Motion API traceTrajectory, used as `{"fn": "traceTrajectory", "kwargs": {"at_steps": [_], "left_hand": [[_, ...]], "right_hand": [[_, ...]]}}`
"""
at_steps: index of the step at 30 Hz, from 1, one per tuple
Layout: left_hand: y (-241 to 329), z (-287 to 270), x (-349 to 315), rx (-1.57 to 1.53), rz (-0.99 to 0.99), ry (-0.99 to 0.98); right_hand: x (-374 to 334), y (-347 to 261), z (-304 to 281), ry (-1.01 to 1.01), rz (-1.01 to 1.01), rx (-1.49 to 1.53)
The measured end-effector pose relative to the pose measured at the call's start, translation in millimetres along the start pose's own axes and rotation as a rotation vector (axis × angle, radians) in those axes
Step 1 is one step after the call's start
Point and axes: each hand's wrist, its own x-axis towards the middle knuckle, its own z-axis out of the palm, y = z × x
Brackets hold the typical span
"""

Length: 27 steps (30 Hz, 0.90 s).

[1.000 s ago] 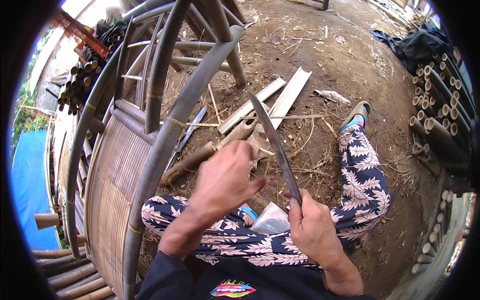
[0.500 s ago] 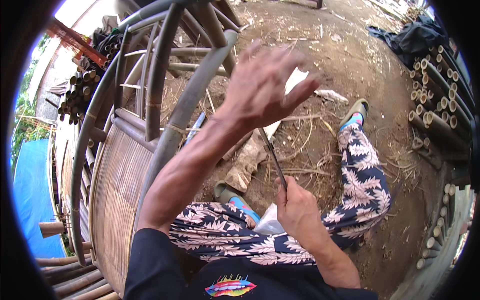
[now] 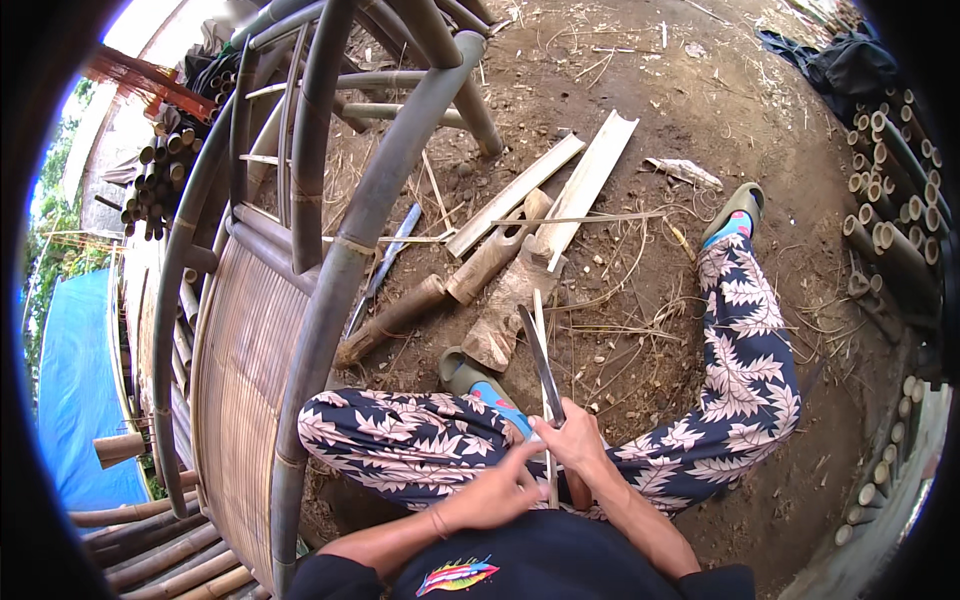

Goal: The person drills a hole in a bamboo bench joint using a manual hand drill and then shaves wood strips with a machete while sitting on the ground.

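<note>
My right hand (image 3: 574,437) is closed round a long knife (image 3: 537,352), its dark blade angling up and away from me. A brown wooden handle end shows below the fist. Beside the blade runs a narrow pale bamboo strip (image 3: 546,375), lying lengthwise between my legs and passing close under the right hand. My left hand (image 3: 492,492) is at my lap, just left of the strip. Its index finger stretches toward the right thumb and the others are loosely bent, apart; whether they touch the strip is not clear.
A bamboo chair (image 3: 245,370) with a slatted seat stands close on my left. Ahead on the dirt lie split bamboo pieces (image 3: 590,185), a rough wood block (image 3: 505,315) and a blue-grey tool (image 3: 390,258). Bamboo poles (image 3: 900,220) are stacked at the right.
My left hand has dropped from high in front of me to my lap, uncovering the bamboo on the ground. The right hand, still gripping the knife, has come slightly lower and left.
</note>
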Motion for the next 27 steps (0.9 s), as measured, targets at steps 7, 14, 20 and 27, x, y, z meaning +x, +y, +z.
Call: {"fn": "traceTrajectory", "kwargs": {"at_steps": [7, 14, 20, 27], "left_hand": [[-7.1, 24.1, 0.8, 0.522, 0.472, -0.116], [36.1, -25.2, -2.0, 0.345, 0.570, 0.234], [64.8, -69.8, 20.1, 0.025, 0.812, 0.739], [70.9, -96.5, 32.5, -0.120, 0.903, 0.777]], "right_hand": [[21.9, 24.1, -10.0, -0.169, 0.220, 0.454], [42.0, -31.3, -22.6, -0.180, 0.067, 0.756], [66.4, -88.0, -23.0, -0.155, 0.016, 0.840], [51.1, -79.7, -45.2, 0.005, -0.188, 0.261]]}}
